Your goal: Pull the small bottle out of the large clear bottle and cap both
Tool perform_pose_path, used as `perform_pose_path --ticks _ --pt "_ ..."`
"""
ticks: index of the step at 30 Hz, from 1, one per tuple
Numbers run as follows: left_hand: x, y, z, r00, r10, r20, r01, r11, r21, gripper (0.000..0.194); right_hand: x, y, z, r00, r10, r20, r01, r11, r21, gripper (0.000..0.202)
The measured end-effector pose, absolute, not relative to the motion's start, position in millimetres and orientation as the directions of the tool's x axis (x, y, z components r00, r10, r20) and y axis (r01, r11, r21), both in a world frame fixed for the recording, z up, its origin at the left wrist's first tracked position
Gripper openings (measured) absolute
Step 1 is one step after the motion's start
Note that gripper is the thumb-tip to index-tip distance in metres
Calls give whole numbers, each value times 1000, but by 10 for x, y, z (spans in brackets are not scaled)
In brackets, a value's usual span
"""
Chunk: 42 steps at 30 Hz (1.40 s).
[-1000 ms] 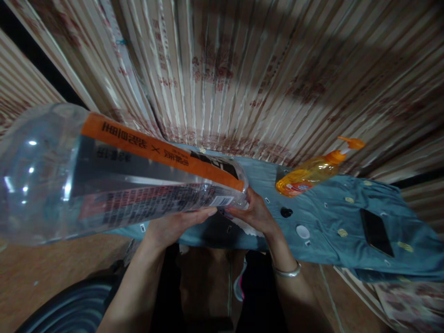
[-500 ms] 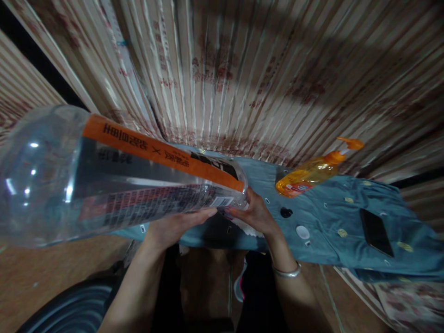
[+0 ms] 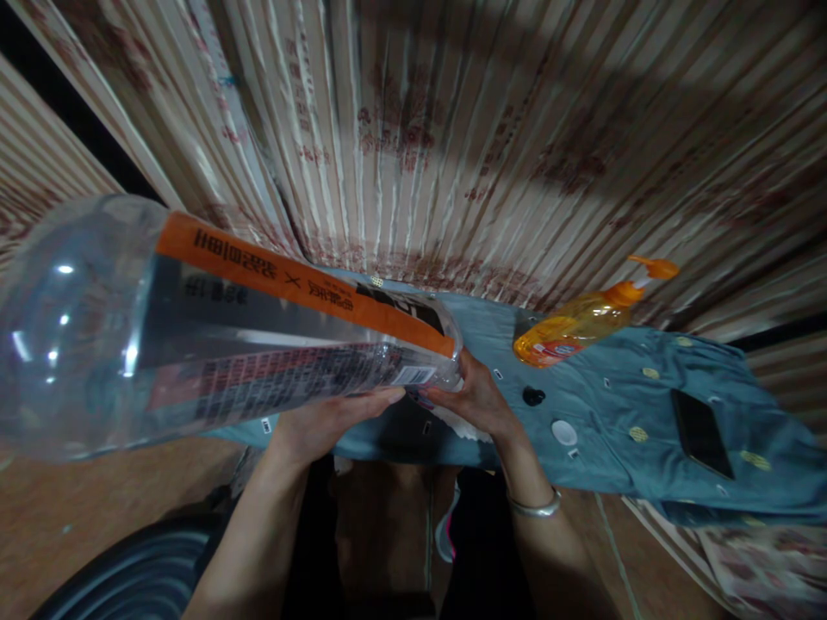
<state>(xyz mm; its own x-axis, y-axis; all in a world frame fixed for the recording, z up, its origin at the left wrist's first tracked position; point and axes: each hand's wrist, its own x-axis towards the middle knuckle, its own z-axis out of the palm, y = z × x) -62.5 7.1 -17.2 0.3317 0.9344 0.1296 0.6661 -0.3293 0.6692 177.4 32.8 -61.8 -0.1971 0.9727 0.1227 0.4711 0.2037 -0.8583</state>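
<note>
A large clear plastic bottle (image 3: 258,344) with an orange and grey printed label lies across the left half of the head view, its rounded end close to the camera. My left hand (image 3: 329,419) is closed against its underside, with the thumb along the label and the other fingers hidden behind it. At the far end, my right hand (image 3: 475,396) grips the bottle near a barcode, its fingers partly hidden. A crumpled white tissue-like piece (image 3: 462,426) shows below my right hand, on the cloth.
A pump bottle of orange liquid (image 3: 568,327) stands on the teal cloth (image 3: 607,430). A small black piece (image 3: 533,395), a white disc (image 3: 564,432) and a dark phone (image 3: 701,433) lie on it. A pleated curtain (image 3: 419,129) hangs behind; a dark ridged round object (image 3: 139,573) is lower left.
</note>
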Motion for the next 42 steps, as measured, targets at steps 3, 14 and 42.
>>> perform_pose_path --ticks 3,14,42 --pt "-612 64 -161 291 946 141 687 -309 658 37 1766 329 -604 -192 975 114 470 194 -861 56" --pt "-642 83 -226 381 918 107 693 -360 625 40 1763 327 -618 -195 971 135 469 214 -857 55" --pt "-632 69 -153 371 906 203 746 -421 516 35 1754 341 -605 -192 974 118 440 193 -877 58"
